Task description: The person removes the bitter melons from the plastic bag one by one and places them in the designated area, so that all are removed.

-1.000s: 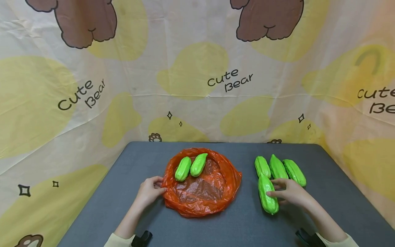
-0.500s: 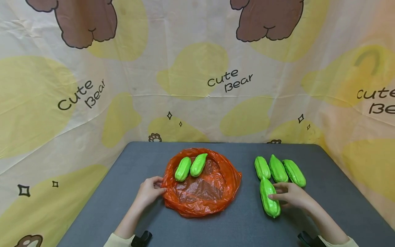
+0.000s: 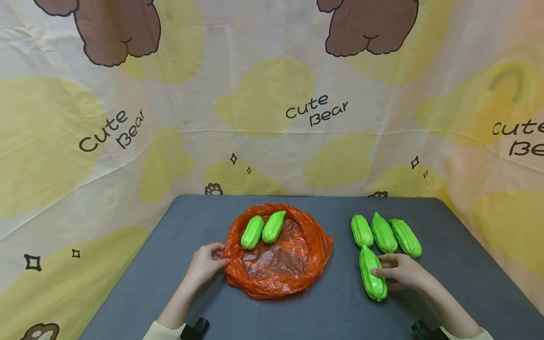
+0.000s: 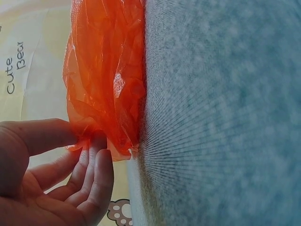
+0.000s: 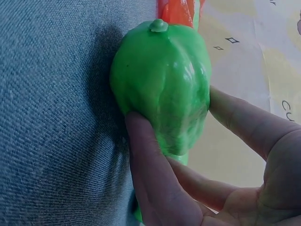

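Observation:
In the head view my left hand (image 3: 207, 264) pinches the left rim of an orange-red plastic bag (image 3: 319, 264), which lies with its mouth spread wide. The left wrist view shows thumb and fingers on the bag's edge (image 4: 106, 70). Two ribbed green gourds (image 3: 252, 233) lie inside, at its far left. My right hand (image 3: 403, 271) holds another green gourd (image 3: 373, 276) from its right side, thumb and fingers on either flank. In the right wrist view this gourd (image 5: 162, 80) shows its stubby end close to the grey cloth.
Three more green gourds (image 3: 384, 233) lie side by side just beyond the held one. The grey tabletop (image 3: 293, 321) stretches between bag and gourds. A patterned cloth (image 3: 255, 108) hangs behind the table's far edge.
My right hand and its gourd have shifted slightly towards me and to the right. The left hand and the bag have stayed in place.

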The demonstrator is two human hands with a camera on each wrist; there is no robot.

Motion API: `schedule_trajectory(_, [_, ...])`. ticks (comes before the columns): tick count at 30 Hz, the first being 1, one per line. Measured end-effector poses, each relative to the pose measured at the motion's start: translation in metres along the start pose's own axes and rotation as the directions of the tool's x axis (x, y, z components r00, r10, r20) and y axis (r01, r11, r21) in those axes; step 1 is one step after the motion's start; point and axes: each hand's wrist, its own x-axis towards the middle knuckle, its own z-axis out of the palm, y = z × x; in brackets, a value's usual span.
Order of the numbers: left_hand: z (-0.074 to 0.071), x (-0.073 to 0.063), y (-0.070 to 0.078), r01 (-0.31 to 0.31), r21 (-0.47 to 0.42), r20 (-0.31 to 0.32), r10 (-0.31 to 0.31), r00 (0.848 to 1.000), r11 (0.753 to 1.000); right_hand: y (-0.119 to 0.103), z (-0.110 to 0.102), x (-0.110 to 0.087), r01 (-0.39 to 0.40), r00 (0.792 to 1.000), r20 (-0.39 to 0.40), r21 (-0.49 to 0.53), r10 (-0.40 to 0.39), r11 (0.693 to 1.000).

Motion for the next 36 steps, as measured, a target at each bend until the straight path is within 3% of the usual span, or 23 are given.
schedule_trajectory(18, [0.0002,-0.0006,-0.0008,0.001,0.005,-0.003,-0.001,1.000,1.000,0.0041,-0.0022,0.0023,-0.037,0.999,0.018,0.009,0.037,0.999])
schedule_trajectory(36, [-0.0015,-0.0025,0.0022,0.006,0.000,-0.007,-0.006,1.000,1.000,0.0043,-0.0072,-0.0047,-0.017,1.000,0.010,0.048,0.017,0.999])
